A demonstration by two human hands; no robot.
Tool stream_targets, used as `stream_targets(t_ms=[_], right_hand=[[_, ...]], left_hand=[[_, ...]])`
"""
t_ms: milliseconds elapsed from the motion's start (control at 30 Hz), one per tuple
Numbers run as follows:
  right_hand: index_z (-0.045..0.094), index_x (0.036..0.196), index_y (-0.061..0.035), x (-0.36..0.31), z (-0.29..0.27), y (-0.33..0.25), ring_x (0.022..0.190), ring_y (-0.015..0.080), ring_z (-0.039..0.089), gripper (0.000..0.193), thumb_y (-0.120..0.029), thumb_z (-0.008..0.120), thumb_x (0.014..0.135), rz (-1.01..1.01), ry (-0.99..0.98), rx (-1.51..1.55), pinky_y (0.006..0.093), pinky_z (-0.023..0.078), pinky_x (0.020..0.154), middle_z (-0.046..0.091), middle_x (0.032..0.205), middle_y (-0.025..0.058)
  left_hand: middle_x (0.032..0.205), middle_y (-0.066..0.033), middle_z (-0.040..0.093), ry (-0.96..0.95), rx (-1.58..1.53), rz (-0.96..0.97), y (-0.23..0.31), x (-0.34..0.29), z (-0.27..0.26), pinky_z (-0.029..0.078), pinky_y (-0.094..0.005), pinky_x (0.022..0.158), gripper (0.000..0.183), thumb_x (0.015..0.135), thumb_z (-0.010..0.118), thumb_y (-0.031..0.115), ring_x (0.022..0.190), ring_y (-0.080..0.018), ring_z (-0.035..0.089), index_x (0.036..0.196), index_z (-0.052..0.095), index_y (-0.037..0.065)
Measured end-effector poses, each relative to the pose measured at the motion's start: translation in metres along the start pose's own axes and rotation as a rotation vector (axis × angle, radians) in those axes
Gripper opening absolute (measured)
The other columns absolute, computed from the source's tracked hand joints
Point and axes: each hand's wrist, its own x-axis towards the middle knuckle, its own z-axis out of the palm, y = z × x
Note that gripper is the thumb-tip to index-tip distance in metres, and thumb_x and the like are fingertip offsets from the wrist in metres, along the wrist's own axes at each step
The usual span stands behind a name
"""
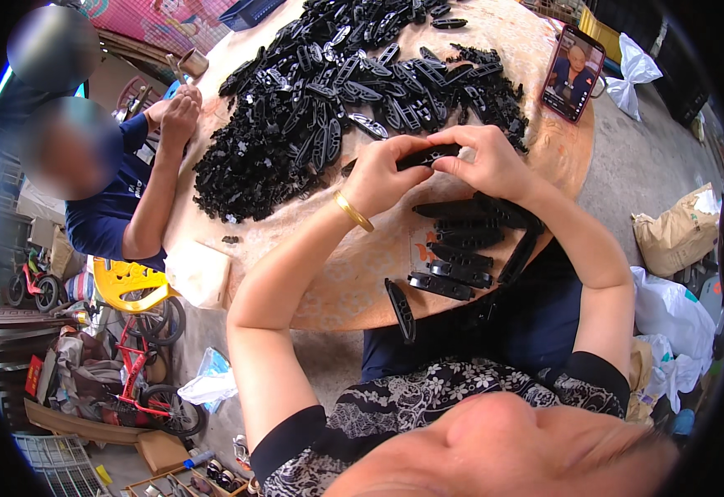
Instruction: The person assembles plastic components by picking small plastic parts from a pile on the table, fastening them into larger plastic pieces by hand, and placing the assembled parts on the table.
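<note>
A long, narrow black plastic part (416, 160) is held between my two hands above the table. My left hand (385, 176), with a gold bangle at the wrist, pinches its left end. Fingers and thumb of my right hand (484, 161) close on the other end. My fingers cover much of the part. Just beyond lies a big heap of similar slotted black parts (362, 79), with small black pieces (242, 178) heaped at its near left. Nearer my body, below my right hand, several long black parts (461, 257) lie in a loose row by the table edge.
The table (337, 282) has a patterned cloth. A phone (573, 73) stands at its right side. On the left a co-worker's hands (181, 112) work over the edge. A white packet (199, 275) lies at the near left. Sacks (676, 232) and a red bicycle (134, 360) stand around.
</note>
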Motion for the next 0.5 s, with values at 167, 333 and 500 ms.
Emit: stream_targets(t_ms=[167, 333, 500], right_hand=[[0.067, 0.099, -0.0024, 0.001, -0.003, 0.003, 0.075, 0.0202, 0.065, 0.03, -0.02, 0.073, 0.076, -0.216, 0.059, -0.213, 0.0291, 0.05, 0.066, 0.068, 0.088, 0.0135], [0.066, 0.101, -0.003, 0.015, -0.03, 0.024, 0.077, 0.018, 0.065, 0.034, -0.033, 0.066, 0.085, 0.12, 0.102, 0.079, 0.029, 0.05, 0.069, 0.067, 0.089, 0.0136], [0.065, 0.103, -0.0036, 0.013, -0.068, 0.042, 0.086, 0.0291, 0.064, 0.035, -0.03, 0.068, 0.079, 0.203, 0.193, -0.731, 0.0359, 0.051, 0.075, 0.065, 0.098, 0.0136]], left_hand=[[0.097, -0.0091, 0.067, 0.043, 0.088, 0.113, 0.003, -0.002, 0.003, 0.051, -0.0248, 0.076, 0.036, 0.078, 0.067, 0.003, 0.085, -0.0107, 0.062, 0.113, 0.058, -0.004], [0.09, -0.0144, 0.065, -0.194, 0.277, 0.318, 0.007, -0.005, 0.005, 0.05, -0.0344, 0.078, 0.038, 0.069, 0.074, 0.017, 0.081, -0.0296, 0.063, 0.104, 0.065, 0.005], [0.084, -0.0113, 0.064, -0.012, 0.455, 0.137, 0.03, -0.002, -0.009, 0.047, -0.0361, 0.078, 0.034, 0.07, 0.077, 0.032, 0.086, -0.026, 0.059, 0.089, 0.067, 0.005]])
